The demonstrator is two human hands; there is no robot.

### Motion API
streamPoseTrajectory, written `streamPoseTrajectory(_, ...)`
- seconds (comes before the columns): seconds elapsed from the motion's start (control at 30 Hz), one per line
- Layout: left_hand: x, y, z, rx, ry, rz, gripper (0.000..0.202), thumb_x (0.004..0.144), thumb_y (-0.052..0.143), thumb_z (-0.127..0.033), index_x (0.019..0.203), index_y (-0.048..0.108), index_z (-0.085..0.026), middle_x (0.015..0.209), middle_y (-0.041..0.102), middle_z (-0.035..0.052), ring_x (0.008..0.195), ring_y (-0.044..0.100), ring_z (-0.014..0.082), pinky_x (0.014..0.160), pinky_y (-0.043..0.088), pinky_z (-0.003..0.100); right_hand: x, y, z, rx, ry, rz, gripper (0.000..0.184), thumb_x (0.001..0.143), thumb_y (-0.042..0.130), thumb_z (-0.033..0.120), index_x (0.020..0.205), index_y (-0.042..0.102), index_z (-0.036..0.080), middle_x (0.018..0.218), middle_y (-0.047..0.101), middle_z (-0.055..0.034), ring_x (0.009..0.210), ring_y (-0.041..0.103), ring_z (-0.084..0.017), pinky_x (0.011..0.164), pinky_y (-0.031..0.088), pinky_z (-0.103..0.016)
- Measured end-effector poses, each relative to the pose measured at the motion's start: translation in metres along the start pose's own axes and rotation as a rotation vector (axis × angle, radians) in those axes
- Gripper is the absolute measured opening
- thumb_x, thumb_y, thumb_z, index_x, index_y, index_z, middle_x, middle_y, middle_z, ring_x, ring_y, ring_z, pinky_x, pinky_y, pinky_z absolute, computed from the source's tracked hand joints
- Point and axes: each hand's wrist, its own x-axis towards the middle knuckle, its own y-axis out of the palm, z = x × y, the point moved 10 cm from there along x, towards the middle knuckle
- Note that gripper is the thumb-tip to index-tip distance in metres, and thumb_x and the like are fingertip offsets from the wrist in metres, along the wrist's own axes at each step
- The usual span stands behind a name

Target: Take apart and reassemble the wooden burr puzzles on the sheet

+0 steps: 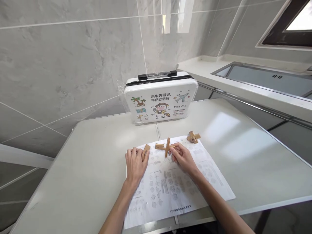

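My right hand (183, 158) pinches one end of a cross of interlocked wooden puzzle pieces (167, 147), held just above the printed sheet. A dark mark shows on the cross's left arm. To the left, my left hand (135, 164) rests at the sheet's upper left edge with its fingers curled around a wooden puzzle block (146, 150). The block's marked end sticks out past the thumb; the rest is hidden under the fingers. Beneath both hands lies the white instruction sheet (175, 203), covered in small diagrams. An interlocked wooden puzzle cluster (193, 137) sits at the sheet's upper right corner.
A white cartoon-printed case (161, 102) in clear plastic stands at the back of the light table (80, 172), close to the tiled wall (73, 65). On the right is a counter (258, 87) with a sink (265, 76).
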Motion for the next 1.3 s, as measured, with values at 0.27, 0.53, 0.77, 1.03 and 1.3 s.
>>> streamPoseTrajectory(0.27, -0.012, 0.018, -0.011, -0.973, -0.307, 0.234, 0.042, 0.105, 0.042, -0.057, 0.079, 0.047, -0.025, 0.056, 0.039, -0.0068, 0.047, 0.034, 0.0121, 0.048, 0.029, 0.025, -0.009, 0.003, 0.021, -0.431, -0.209, -0.07, 0.025, 0.102, 0.06, 0.047, 0.106, 0.073, 0.026, 0.084, 0.073, -0.0046, 0.064, 0.06, -0.02, 0.06, 0.049, -0.033)
streamPoseTrajectory(0.53, -0.026, 0.032, -0.042, -1.281, -0.342, 0.427, 0.046, 0.105, 0.043, -0.059, 0.136, 0.053, -0.026, 0.056, 0.034, -0.0101, 0.046, 0.027, 0.0108, 0.045, 0.028, 0.022, -0.015, 0.022, 0.017, -0.639, -0.337, 0.025, 0.022, 0.105, 0.056, 0.041, 0.11, 0.074, 0.029, 0.098, 0.077, -0.0062, 0.067, 0.065, -0.02, 0.063, 0.053, -0.035)
streamPoseTrajectory(0.77, -0.026, 0.035, -0.041, -1.266, -0.383, 0.428, 0.063, 0.102, 0.051, -0.061, 0.152, 0.047, -0.023, 0.056, 0.035, -0.009, 0.048, 0.031, 0.0107, 0.046, 0.031, 0.023, -0.016, 0.024, 0.016, -0.597, -0.341, 0.035, 0.021, 0.105, 0.057, 0.039, 0.113, 0.075, 0.031, 0.103, 0.078, -0.0063, 0.066, 0.066, -0.02, 0.061, 0.053, -0.034)
streamPoseTrajectory(1.03, -0.027, 0.039, -0.052, -1.284, -0.345, 0.553, 0.053, 0.106, 0.042, -0.06, 0.141, 0.052, -0.021, 0.051, 0.038, -0.0106, 0.039, 0.026, 0.0081, 0.038, 0.029, 0.019, -0.018, 0.026, 0.018, -0.578, -0.346, 0.046, 0.018, 0.103, 0.06, 0.034, 0.11, 0.076, 0.031, 0.106, 0.079, -0.0062, 0.064, 0.064, -0.019, 0.062, 0.052, -0.034)
streamPoseTrajectory(1.3, -0.031, 0.042, -0.051, -1.335, -0.362, 0.598, 0.064, 0.106, 0.039, -0.063, 0.156, 0.034, -0.023, 0.056, 0.049, -0.0096, 0.037, 0.036, 0.0086, 0.039, 0.037, 0.02, -0.018, 0.028, 0.022, -0.523, -0.331, 0.046, 0.018, 0.104, 0.059, 0.037, 0.111, 0.074, 0.03, 0.109, 0.079, -0.0067, 0.065, 0.065, -0.019, 0.063, 0.054, -0.035)
